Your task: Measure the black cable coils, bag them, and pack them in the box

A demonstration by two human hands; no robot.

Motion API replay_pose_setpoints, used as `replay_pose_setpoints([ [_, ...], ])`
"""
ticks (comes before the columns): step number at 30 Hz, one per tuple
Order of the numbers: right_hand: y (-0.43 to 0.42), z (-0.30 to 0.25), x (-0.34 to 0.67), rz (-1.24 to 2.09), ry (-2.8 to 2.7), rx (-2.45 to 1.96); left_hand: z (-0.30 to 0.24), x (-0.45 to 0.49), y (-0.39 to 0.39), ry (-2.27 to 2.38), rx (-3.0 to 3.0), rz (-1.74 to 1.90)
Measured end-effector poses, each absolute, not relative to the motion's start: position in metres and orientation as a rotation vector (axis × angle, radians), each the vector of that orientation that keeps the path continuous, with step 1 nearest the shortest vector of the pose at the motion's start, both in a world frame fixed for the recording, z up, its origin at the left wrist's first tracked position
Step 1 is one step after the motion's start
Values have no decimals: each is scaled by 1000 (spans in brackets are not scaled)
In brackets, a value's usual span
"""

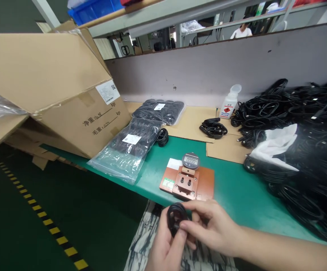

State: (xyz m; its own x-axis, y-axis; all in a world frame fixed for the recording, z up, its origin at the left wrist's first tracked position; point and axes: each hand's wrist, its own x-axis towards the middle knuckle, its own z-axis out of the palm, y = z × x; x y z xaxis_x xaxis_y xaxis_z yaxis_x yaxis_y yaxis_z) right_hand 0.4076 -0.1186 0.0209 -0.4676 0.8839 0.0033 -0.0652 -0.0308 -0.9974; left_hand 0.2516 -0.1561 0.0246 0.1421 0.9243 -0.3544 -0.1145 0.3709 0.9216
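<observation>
A coiled black cable (177,214) is held between my two hands, low in the view and in front of the table's near edge. My left hand (167,241) is closed around its left and lower side. From the right, my right hand (211,224) pinches the coil with thumb and fingers. Part of the coil is hidden behind the fingers. Just beyond my hands, a digital dial gauge (190,160) reading 0.000 stands on a copper-coloured fixture (186,182) on the green mat (231,192).
A big cardboard box (75,113) stands at the left beside bags of coiled cables (136,137). One small coil (162,137) lies near them. A white bottle (229,102) stands at the back. Many loose cables (290,105) and a white cloth (276,145) heap up on the right.
</observation>
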Motion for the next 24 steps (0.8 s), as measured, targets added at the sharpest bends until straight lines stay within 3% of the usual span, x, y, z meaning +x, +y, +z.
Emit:
replay_pose_setpoints([
  [7, -115, 29, 408, 2039, -1229, -818, 27, 252, -159, 986, 826, 897],
  [16, -114, 29, 410, 1762, -1492, -1009, 37, 238, -150, 1337, 889, 1118],
  [24, -114, 24, 410, 1706, -1508, -1000, 39, 223, -140, 1311, 1141, 908],
])
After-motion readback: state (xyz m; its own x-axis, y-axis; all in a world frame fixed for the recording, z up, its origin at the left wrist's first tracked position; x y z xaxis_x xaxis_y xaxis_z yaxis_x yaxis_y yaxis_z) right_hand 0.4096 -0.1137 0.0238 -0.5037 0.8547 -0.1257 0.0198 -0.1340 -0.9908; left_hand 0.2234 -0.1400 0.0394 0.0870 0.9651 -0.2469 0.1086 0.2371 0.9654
